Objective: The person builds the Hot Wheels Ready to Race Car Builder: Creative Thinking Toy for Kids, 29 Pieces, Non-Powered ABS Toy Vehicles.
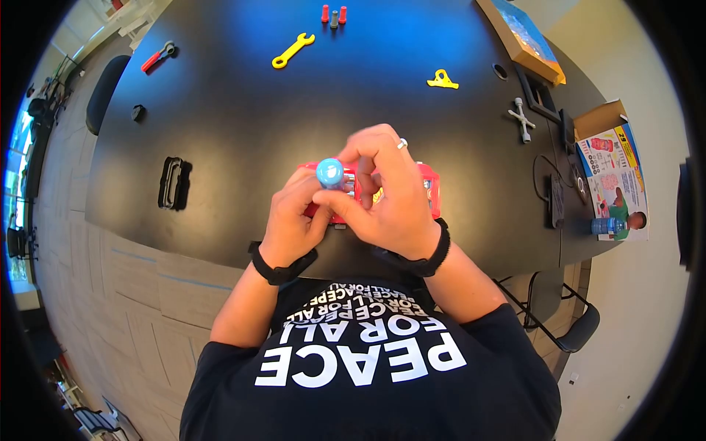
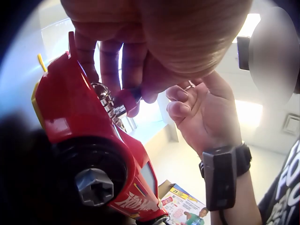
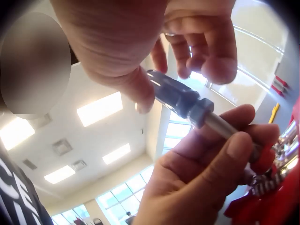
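A toy screwdriver (image 1: 329, 173) with a translucent blue handle stands over a red toy car (image 1: 434, 192), its shaft pointing down at the silver engine part (image 2: 104, 96). My left hand (image 1: 293, 213) pinches the shaft low down, beside a small red piece (image 3: 263, 160) at the tip. Around the top of the handle, my right hand (image 1: 393, 187) has its thumb and index finger, with the other fingers loosely bent. In the left wrist view, the car shows a black wheel (image 2: 70, 161) with a grey hex nut (image 2: 95, 186). Both hands partly hide the car.
Toward the back lie a yellow wrench (image 1: 294, 51), red and grey pegs (image 1: 334, 19) and a red-handled ratchet (image 1: 158, 56). A black part (image 1: 173, 183) lies left. At right are a grey cross wrench (image 1: 522, 120), a printed box (image 1: 614, 176) and a water bottle (image 1: 607, 226).
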The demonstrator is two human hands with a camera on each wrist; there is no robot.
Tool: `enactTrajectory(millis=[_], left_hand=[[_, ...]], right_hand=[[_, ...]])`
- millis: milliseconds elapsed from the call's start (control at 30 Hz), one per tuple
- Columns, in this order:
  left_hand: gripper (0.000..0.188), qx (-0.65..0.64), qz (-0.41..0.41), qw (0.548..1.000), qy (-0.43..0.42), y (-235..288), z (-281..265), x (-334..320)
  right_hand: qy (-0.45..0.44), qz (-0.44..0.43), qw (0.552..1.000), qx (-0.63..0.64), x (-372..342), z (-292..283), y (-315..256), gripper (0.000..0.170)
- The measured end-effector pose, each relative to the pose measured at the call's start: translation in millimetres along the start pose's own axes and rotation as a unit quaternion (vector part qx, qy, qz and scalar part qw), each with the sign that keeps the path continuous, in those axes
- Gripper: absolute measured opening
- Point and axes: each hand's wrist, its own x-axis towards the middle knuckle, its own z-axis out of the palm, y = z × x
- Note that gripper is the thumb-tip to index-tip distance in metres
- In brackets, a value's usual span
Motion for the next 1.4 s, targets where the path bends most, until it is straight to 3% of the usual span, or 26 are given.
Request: enactTrajectory(millis=[67, 100, 167, 200, 267, 667, 800, 867, 933, 1033, 1067, 1200, 1267, 1400], left_hand=[[0.028, 0.009, -0.017, 1.000, -0.007, -0.3, -0.5, -1.5], [0.025, 0.004, -0.030, 1.000, -0.007, -3.1, 0.7, -4.8], [0.023, -0.001, -0.043, 0.999, -0.009, -2.9, 0.6, -4.6], [0.022, 0.019, -0.015, 1.000, -0.012, 0.5, -0.8, 0.2], [0.020, 0.038, 0.015, 0.999, -0.015, 2.4, -0.3, 3.8], [0.020, 0.047, -0.002, 0.999, 0.018, 1.7, 5.6, -1.1], [0.025, 0.061, 0.006, 0.998, 0.014, 1.2, 7.0, -1.8], [0.031, 0.071, 0.020, 0.997, 0.010, 4.1, 5.6, -2.4], [0.049, 0.069, -0.031, 0.996, -0.043, 20.0, -0.5, -0.3], [0.063, 0.155, 0.027, 0.984, -0.090, 21.7, -7.7, -3.4], [0.059, 0.173, 0.016, 0.979, -0.109, 19.5, -6.8, -6.1], [0.054, 0.205, 0.029, 0.971, -0.119, 16.9, -0.7, -2.5], [0.049, 0.233, 0.020, 0.967, -0.105, 13.9, 4.9, 6.2], [0.047, 0.243, 0.023, 0.967, -0.078, 0.7, 14.5, 29.5]], right_hand=[[0.006, 0.001, 0.993, 0.119, 7.0, -1.5, -10.3, 0.044], [0.004, 0.003, 0.993, 0.121, 8.1, -0.3, -3.1, 0.044], [-0.041, -0.159, 0.986, 0.010, 11.9, 0.6, 17.7, 0.040], [-0.040, -0.159, 0.986, 0.009, 9.5, 0.6, 13.9, 0.040], [0.022, -0.002, 0.999, 0.031, 3.2, 1.6, 2.5, 0.037], [0.075, -0.079, 0.994, -0.022, -2.0, 14.8, 11.7, 0.042], [0.087, -0.064, 0.993, -0.039, -6.0, 13.7, 7.3, 0.038], [0.095, 0.009, 0.995, 0.004, -11.1, 4.3, 6.5, 0.037], [0.159, 0.104, 0.963, 0.189, -27.6, -13.4, 17.1, 0.042], [0.181, 0.109, 0.942, 0.261, -56.3, -59.1, 38.5, 0.040], [0.191, 0.126, 0.935, 0.270, -69.4, -69.4, 45.1, 0.040], [0.275, 0.187, 0.906, 0.260, -111.0, -88.9, 70.6, 0.037], [0.332, 0.205, 0.908, 0.155, -132.5, -93.6, 92.3, 0.031], [0.326, 0.287, 0.893, 0.117, -146.3, -105.7, 118.2, 0.029]])
